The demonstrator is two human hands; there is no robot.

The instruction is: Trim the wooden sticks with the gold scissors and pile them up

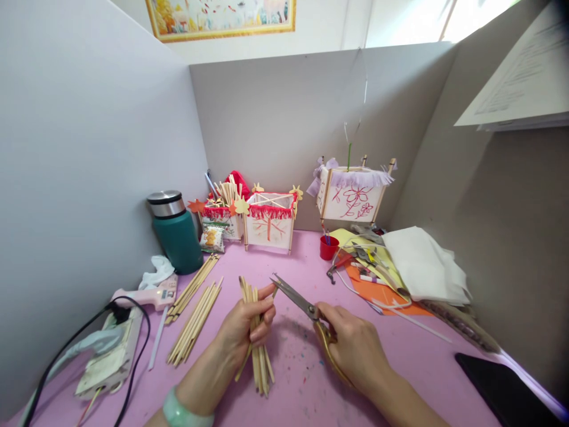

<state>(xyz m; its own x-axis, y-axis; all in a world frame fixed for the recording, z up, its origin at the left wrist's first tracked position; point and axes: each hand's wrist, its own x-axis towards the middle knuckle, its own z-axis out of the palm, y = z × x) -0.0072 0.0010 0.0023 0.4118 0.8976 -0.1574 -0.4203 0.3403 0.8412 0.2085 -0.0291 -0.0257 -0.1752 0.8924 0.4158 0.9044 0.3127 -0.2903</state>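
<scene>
My left hand (253, 317) is closed around a loose bundle of thin wooden sticks (261, 370), held upright above the pink tabletop (306, 338). My right hand (351, 344) grips a pair of scissors (296, 296) with gold handles. Its blades point up and left, their tips parted slightly beside my left fingertips and one stick of the bundle. Whether the blades touch that stick I cannot tell. Left of my hands lie two more groups of sticks: a pale set (195, 323) and a set with dark-marked ends (191, 290).
A pink glue gun (146, 295), a power strip (111, 356) and a green bottle (176, 237) stand at left. Paper lanterns (269, 228) line the back; another lantern (353, 198) hangs right. A red cup (329, 248), white paper (424, 267) and a black phone-like slab (507, 388) lie right.
</scene>
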